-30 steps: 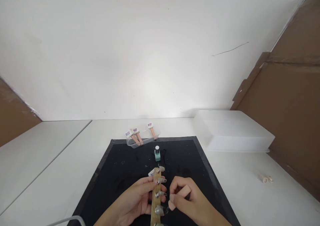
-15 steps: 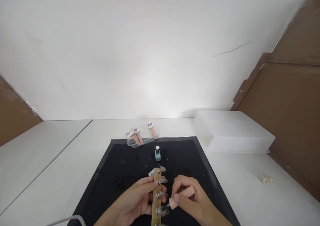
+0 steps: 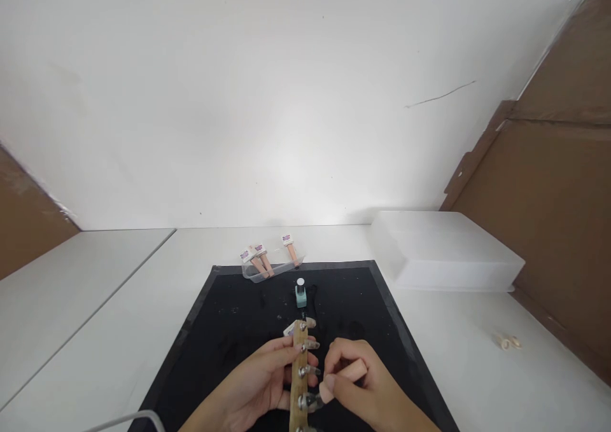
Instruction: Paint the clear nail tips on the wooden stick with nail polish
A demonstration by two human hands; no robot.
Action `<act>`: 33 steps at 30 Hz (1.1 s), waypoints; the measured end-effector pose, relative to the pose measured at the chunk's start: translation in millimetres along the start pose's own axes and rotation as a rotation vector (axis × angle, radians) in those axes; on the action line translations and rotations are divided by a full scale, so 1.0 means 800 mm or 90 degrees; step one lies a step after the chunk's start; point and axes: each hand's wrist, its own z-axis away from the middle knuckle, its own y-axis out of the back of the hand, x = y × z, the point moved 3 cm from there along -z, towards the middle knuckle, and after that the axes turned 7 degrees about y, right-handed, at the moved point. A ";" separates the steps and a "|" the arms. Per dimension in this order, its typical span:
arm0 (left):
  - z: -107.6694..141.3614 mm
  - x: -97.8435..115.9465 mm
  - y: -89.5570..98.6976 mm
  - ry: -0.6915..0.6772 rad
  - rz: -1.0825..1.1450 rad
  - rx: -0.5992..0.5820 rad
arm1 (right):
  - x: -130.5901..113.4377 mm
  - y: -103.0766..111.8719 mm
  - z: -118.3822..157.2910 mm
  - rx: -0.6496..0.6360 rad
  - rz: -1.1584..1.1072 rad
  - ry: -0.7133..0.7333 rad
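My left hand (image 3: 267, 381) is closed around a wooden strip (image 3: 299, 359), which stands lengthwise in front of me. Several clear nail tips (image 3: 311, 345) stick out from its right side on small metal mounts. Between the fingers of my right hand (image 3: 358, 381) is a nail polish brush with a long pink cap (image 3: 353, 371), pointing left. The brush end meets one of the lower nail tips (image 3: 312, 402), where a dark patch shows. Part of a white labelled bottle (image 3: 289, 330) peeks out behind the strip. Beyond it stands a small teal bottle (image 3: 300, 298) with a white-topped cap.
A black mat (image 3: 229, 317) lies under my hands on the white table. At its far edge, a clear tray (image 3: 260, 279) holds several pink-capped bottles (image 3: 258, 261). A white box (image 3: 453, 254) stands back right, near small beige rings (image 3: 503, 341). A pale cable (image 3: 138, 415) runs front left.
My right hand has shifted slightly left with the brush, bringing the cap closer to the lower nail tip. My left hand and the strip stay in place.
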 end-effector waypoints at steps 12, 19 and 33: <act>-0.003 0.000 0.002 0.002 0.023 -0.004 | -0.003 -0.005 -0.002 0.006 -0.019 -0.012; -0.003 -0.002 0.003 0.005 0.023 -0.001 | -0.003 -0.002 -0.005 0.014 -0.052 -0.033; 0.003 0.003 -0.006 0.005 -0.016 0.000 | 0.006 -0.006 -0.002 -0.039 -0.126 -0.039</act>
